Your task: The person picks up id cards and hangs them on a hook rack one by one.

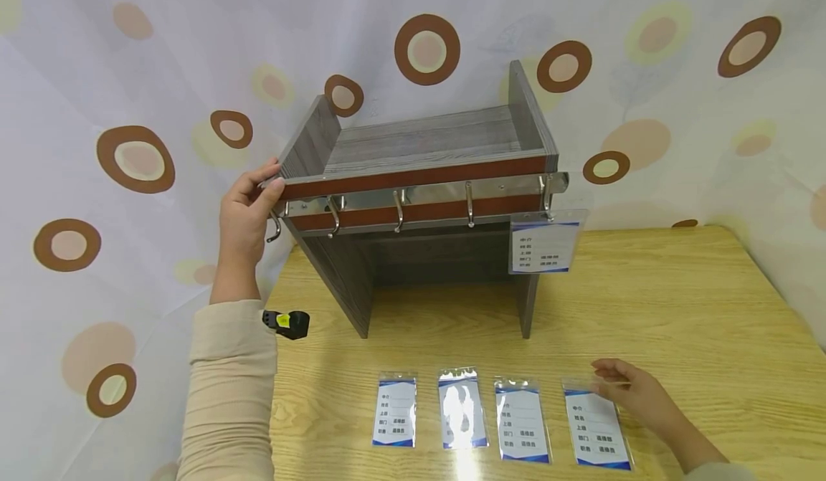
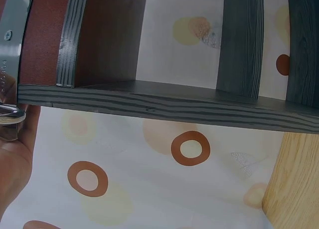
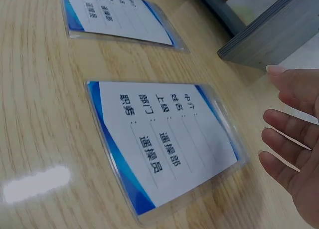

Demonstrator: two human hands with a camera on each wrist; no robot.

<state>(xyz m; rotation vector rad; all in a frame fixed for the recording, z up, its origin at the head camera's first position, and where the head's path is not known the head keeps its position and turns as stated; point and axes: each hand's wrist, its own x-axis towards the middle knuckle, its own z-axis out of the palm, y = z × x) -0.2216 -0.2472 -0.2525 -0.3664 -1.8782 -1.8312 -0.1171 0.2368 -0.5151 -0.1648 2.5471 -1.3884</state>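
A grey wooden shelf point(image 1: 426, 137) stands on the table with a metal hook rail point(image 1: 432, 196) along its front. My left hand point(image 1: 248, 212) grips the shelf's upper left corner at the rail's end, thumb in front; the left wrist view shows only part of that hand point(image 2: 15, 164). From the rightmost hook point(image 1: 547, 196) hangs a clear-sleeved badge point(image 1: 545, 246). My right hand point(image 1: 635, 395) is at the top edge of the rightmost badge point(image 1: 596, 427) on the table. Its fingers point(image 3: 286, 144) are loosely bent, apart from that badge point(image 3: 164, 144) and holding nothing.
Several badges lie in a row before the shelf, among them a left one point(image 1: 395, 411), a glare-covered one point(image 1: 462, 409) and a third point(image 1: 523, 421). A wood-grain table point(image 1: 677, 302) carries everything. A patterned curtain point(image 1: 490, 29) hangs close behind and at the left.
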